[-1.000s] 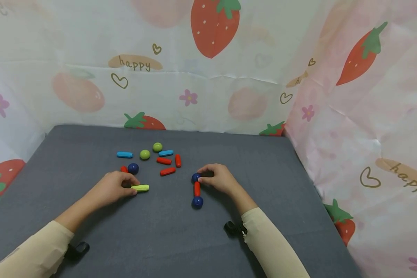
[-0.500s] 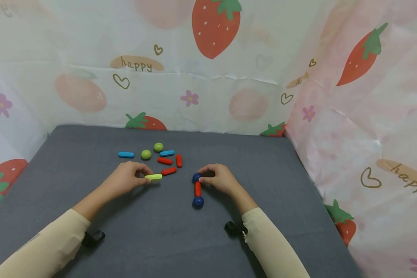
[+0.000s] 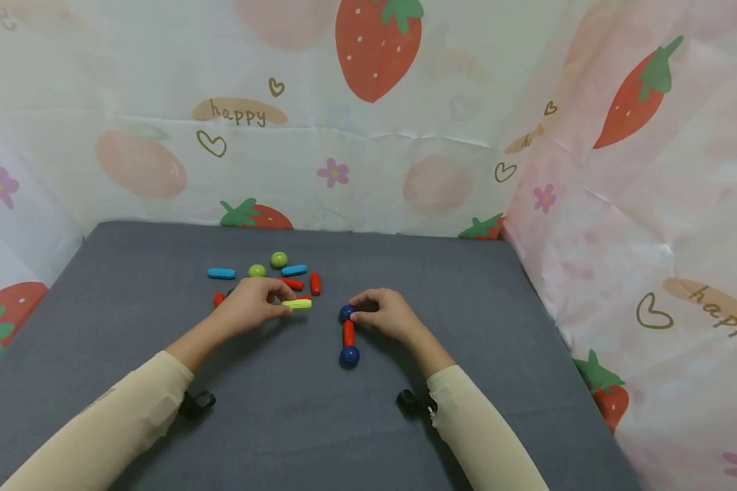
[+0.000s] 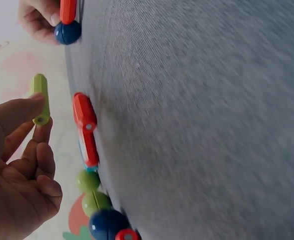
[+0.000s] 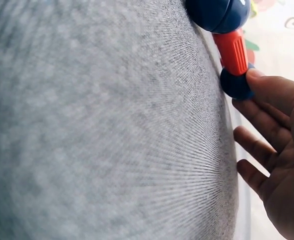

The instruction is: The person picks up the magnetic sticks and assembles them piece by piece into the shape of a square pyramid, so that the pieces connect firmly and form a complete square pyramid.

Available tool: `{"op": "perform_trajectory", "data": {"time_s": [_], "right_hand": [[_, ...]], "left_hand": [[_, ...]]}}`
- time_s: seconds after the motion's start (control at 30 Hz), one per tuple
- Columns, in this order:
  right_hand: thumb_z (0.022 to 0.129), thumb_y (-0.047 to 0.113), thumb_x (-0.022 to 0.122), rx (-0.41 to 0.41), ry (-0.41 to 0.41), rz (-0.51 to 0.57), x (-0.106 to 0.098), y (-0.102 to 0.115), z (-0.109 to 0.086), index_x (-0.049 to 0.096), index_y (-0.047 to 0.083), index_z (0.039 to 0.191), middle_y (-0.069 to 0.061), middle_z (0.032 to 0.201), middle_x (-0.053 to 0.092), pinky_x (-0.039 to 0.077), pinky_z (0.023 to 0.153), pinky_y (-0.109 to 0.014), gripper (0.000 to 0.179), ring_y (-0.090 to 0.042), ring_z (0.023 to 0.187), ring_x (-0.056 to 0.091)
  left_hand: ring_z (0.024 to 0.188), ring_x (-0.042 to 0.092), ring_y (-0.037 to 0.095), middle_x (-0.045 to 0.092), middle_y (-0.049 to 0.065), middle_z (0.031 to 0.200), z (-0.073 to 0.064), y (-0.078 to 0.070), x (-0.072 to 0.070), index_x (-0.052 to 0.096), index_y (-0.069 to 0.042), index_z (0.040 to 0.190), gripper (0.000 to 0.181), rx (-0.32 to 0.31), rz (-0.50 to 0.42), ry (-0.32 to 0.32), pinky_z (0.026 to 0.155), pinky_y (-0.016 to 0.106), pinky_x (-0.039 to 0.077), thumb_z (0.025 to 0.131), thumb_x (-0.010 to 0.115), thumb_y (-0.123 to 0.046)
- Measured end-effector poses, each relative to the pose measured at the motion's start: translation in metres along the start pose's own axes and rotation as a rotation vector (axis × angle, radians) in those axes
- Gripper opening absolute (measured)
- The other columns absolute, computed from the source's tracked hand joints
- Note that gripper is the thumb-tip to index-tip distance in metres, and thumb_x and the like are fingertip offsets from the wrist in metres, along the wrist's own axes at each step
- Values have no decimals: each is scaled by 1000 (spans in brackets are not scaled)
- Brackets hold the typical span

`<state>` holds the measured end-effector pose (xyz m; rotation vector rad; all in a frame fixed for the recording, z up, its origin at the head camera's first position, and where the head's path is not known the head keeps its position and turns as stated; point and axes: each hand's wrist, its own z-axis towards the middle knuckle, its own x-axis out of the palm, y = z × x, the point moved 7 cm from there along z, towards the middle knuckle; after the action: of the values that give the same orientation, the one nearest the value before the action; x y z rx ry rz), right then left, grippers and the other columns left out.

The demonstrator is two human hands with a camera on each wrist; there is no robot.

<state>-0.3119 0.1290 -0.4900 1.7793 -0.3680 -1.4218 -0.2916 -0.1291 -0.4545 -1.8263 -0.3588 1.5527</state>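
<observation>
Between thumb and fingers my left hand [image 3: 254, 304] pinches a yellow-green rod [image 3: 297, 304]. In the left wrist view that rod [image 4: 40, 86] is raised above the cloth, with a small round end facing the camera. My right hand [image 3: 388, 315] pinches the far blue ball [image 3: 347, 313] of a joined piece. A red rod [image 3: 348, 333] links this ball to a nearer blue ball [image 3: 349, 356], and the piece lies on the grey cloth. In the right wrist view the thumb and a finger hold the blue ball [image 5: 235, 84] at the red rod's end.
Behind my left hand lie green balls [image 3: 279, 259], blue rods [image 3: 222, 273] and several red rods [image 3: 315, 284]. Another blue ball [image 4: 108, 224] with a red rod is mostly hidden by that hand in the head view. Patterned sheets [image 3: 368, 170] stand behind the grey table [image 3: 319, 436].
My left hand has carried the yellow-green rod to the right and slightly farther back, towards the joined piece. The right hand stays on the blue ball.
</observation>
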Motion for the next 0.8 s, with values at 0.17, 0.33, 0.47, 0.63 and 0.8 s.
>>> {"op": "perform_trajectory", "data": {"time_s": [0.17, 0.33, 0.47, 0.63, 0.8], "right_hand": [[92, 30, 79, 0, 1, -11, 0, 1, 1, 77, 26, 114, 3, 118, 70, 53, 78, -32, 23, -16, 96, 59], [92, 31, 79, 3, 2, -15, 0, 0, 0, 77, 27, 114, 4, 118, 70, 53, 78, -32, 22, -17, 97, 60], [92, 32, 78, 5, 6, -19, 0, -1, 1, 77, 27, 114, 4, 117, 70, 53, 78, -32, 22, -17, 97, 60], [92, 32, 79, 7, 5, -18, 1, -2, 2, 77, 26, 113, 4, 116, 71, 53, 78, -32, 22, -16, 96, 60], [92, 31, 79, 1, 0, -14, 1, -2, 2, 77, 26, 113, 4, 115, 71, 53, 82, -33, 22, -16, 97, 60]], "left_hand": [[77, 56, 19, 70, 2, 95, 9, -7, 7, 77, -13, 109, 20, 26, -2, 5, 66, 33, 49, 91, 80, -20], [84, 61, 17, 72, 0, 97, 19, -7, 17, 77, -15, 108, 19, 21, 5, 20, 71, 32, 53, 90, 81, -21], [87, 63, 17, 73, 0, 99, 26, -8, 26, 77, -16, 108, 19, 36, 17, 31, 76, 34, 55, 90, 81, -20], [86, 64, 15, 74, -1, 98, 31, -11, 37, 77, -15, 107, 17, 45, 34, 51, 78, 35, 56, 91, 80, -19], [83, 64, 14, 74, -2, 94, 36, -16, 43, 78, -14, 105, 15, 74, 46, 56, 77, 34, 56, 90, 80, -18]]}}
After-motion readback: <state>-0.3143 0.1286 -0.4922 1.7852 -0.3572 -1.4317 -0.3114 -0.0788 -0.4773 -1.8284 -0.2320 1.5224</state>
